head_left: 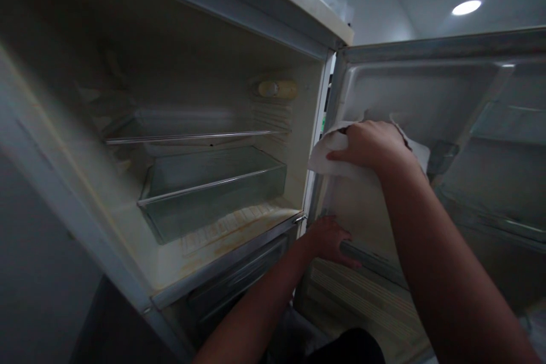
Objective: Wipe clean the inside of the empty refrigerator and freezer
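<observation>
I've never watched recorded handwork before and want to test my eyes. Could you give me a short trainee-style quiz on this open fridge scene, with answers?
1. True or false: the right hand holds a white cloth.

2. Where does the clear bin sit relative to the glass shelf?
A) above it
B) below it
C) beside it

3. Fill the gap: in the picture, the left hand appears ____ than the right hand.

Key:
1. True
2. B
3. lower
</observation>
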`<act>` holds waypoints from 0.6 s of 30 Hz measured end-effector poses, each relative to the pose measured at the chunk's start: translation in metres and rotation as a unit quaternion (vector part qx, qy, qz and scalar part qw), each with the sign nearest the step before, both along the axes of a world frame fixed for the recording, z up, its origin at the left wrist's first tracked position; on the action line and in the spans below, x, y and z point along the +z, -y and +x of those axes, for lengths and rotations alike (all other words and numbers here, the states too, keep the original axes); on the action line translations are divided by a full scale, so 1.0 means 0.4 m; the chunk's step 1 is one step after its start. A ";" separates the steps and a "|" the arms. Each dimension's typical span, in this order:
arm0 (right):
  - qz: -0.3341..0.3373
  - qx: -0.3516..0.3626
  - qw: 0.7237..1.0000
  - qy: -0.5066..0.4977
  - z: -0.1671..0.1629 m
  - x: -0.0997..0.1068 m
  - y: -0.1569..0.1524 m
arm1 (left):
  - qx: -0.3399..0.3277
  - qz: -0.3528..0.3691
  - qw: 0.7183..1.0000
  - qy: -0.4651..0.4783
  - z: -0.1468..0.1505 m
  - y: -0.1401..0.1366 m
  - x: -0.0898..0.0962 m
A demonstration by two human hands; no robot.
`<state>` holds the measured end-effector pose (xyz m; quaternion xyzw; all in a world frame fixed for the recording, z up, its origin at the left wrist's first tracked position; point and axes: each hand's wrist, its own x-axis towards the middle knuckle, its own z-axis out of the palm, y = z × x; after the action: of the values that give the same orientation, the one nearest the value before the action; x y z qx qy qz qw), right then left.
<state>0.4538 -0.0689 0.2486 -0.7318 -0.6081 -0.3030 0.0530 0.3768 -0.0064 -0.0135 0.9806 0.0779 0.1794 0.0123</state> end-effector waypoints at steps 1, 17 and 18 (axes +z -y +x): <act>0.000 0.000 1.000 0.002 0.000 0.000 0.000 | -0.002 0.001 1.000 -0.001 0.000 0.000 0.000; -0.006 -0.011 1.000 -0.001 0.000 -0.001 -0.004 | 0.023 -0.032 0.999 -0.016 0.001 -0.002 -0.006; -0.005 -0.009 1.000 -0.001 -0.001 -0.002 -0.003 | 0.023 -0.032 0.999 -0.015 0.001 -0.001 -0.006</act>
<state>0.4536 -0.0676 0.2479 -0.7376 -0.6033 -0.2997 0.0472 0.3771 -0.0059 -0.0159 0.9802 0.1062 0.1626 0.0386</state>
